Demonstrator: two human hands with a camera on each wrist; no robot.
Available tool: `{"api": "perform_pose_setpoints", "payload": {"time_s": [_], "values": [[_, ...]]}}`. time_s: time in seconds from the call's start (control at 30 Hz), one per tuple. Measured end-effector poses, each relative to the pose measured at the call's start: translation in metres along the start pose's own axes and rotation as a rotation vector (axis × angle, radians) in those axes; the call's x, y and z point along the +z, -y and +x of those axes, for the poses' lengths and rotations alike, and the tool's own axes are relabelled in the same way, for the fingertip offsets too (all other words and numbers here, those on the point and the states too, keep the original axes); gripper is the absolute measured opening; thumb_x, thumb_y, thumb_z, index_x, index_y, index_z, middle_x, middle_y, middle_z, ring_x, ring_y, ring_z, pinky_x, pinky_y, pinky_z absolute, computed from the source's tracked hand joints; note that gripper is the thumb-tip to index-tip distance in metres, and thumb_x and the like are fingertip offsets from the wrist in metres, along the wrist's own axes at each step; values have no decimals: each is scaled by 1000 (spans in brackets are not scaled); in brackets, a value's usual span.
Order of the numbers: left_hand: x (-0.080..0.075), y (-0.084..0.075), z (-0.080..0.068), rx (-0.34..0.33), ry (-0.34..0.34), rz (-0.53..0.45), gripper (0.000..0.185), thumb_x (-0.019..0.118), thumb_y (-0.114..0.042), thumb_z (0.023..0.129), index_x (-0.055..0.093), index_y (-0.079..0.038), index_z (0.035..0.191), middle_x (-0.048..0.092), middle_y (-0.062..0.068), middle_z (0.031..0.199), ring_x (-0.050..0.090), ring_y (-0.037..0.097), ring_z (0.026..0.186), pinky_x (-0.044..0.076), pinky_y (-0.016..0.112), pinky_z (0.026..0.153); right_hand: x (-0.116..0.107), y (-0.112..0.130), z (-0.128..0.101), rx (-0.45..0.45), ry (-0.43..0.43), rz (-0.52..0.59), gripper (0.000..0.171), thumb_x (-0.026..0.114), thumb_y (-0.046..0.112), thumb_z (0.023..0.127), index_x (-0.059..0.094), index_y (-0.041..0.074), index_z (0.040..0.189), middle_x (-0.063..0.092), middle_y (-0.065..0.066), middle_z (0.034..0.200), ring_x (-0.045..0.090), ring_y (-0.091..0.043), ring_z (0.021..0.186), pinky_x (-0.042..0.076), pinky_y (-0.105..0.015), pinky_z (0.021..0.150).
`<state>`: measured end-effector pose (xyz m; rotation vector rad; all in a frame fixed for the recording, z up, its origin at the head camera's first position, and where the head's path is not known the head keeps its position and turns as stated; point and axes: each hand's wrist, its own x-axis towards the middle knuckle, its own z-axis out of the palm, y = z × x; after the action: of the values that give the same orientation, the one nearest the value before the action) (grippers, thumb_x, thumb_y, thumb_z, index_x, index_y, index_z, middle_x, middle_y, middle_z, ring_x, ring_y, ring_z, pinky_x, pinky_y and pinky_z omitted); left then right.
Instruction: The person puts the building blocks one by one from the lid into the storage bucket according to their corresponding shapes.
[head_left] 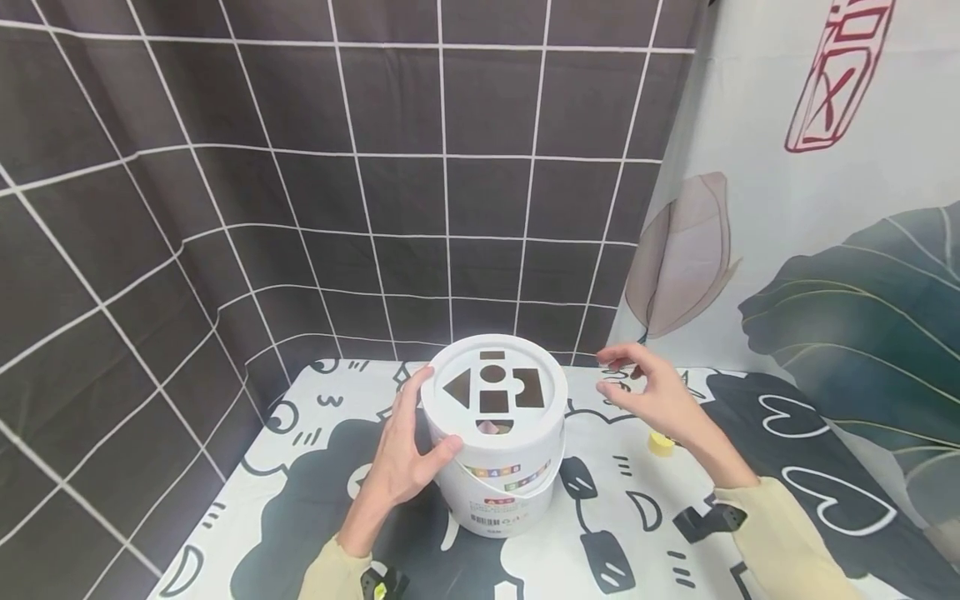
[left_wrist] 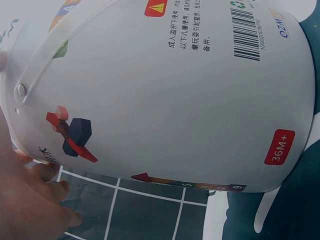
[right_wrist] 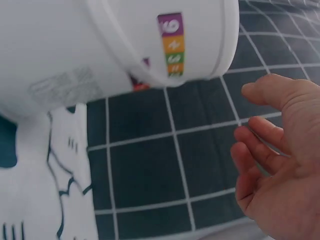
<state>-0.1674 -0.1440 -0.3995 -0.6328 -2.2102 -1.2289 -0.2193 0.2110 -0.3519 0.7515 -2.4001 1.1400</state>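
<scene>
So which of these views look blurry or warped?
Head view: sharp, though the wall tiles bow. Left wrist view: the white plastic bucket is sharp and bulging, the left hand blurred. Right wrist view: soft throughout, the right hand included.

This looks like a staged recording corner, not a lived-in room: dark grid-patterned cloth [head_left: 375, 167] hangs as a backdrop on two sides, a leaf-printed curtain [head_left: 825, 275] closes the right, and a cartoon-print cover [head_left: 315, 483] drapes the small bench.

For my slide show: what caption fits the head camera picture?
Left hand grips a white shape-sorter bucket; right hand hovers open.
</scene>
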Motion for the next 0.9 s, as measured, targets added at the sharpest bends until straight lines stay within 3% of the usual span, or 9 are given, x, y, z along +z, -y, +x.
{"api": "perform_pose_setpoints", "payload": {"time_s": [0.17,0.43,0.9], "values": [[0,0,0,4,-5,2,86,67,-47,81,35,-12,153,42,10,152,40,34,137,30,68,105,-4,-13,-15,22,-32,-32,34,78,2,83,65,0,114,68,-10,107,58,-18,97,42,-33,77],[0,0,0,9,-6,3,86,67,-46,81,35,-11,152,42,11,152,41,34,137,31,67,105,-9,-33,-39,2,-90,-189,40,82,0,76,66,-1,113,68,-12,106,59,-26,97,43,-37,78],[0,1,-1,0,-5,3,87,67,-44,79,34,-13,153,42,10,153,40,34,138,30,68,105,-22,-73,-81,186,-105,-279,47,84,-1,73,63,0,116,65,-17,109,55,-28,100,49,-33,76]]}}
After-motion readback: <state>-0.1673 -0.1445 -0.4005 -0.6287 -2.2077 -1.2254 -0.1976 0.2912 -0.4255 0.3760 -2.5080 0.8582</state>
